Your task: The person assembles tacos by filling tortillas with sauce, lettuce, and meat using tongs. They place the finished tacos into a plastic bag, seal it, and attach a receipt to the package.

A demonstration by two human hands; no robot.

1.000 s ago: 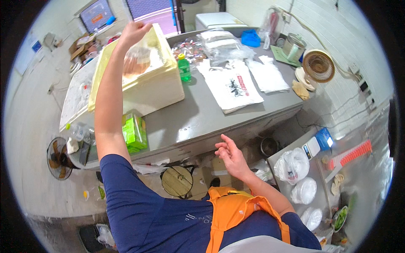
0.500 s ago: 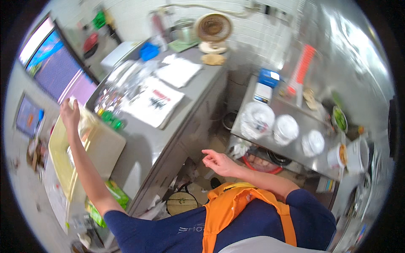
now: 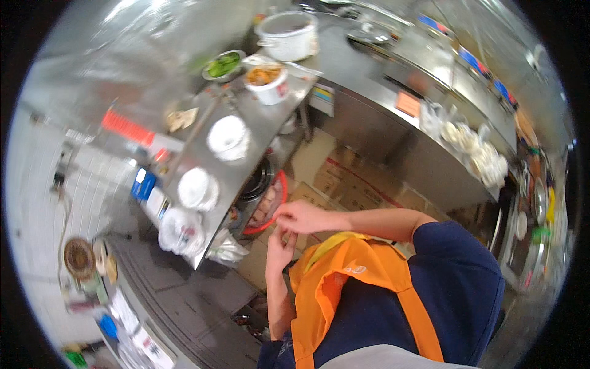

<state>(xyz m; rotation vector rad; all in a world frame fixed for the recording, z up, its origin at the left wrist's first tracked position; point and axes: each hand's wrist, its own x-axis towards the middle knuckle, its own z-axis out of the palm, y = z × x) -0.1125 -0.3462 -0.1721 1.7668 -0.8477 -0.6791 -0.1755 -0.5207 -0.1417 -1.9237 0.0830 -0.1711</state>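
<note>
My left hand (image 3: pixel 281 247) and my right hand (image 3: pixel 302 217) meet in front of my orange apron (image 3: pixel 350 270). The fingertips of both are pinched close together; anything between them is too small or hidden to make out. Just beyond, on the floor below the metal table, a red-rimmed basin (image 3: pixel 284 187) holds pale pieces. Nearest to the hands on the table side hangs a crumpled whitish plastic bag (image 3: pixel 226 247).
Along the steel table (image 3: pixel 243 178) stand white bag-covered containers (image 3: pixel 198 189), a white tub of orange-brown food (image 3: pixel 268 89) and a bowl of greens (image 3: pixel 223 65). A long steel counter (image 3: pixel 362 67) holds several clear bags of pale items (image 3: pixel 470 147). Flattened cardboard (image 3: pixel 350 181) lies on the floor.
My view has swung right, from the grey counter toward the steel table and long counter. My left hand has left the yellowish bin and come in beside the right hand; the fingers of both have drawn together.
</note>
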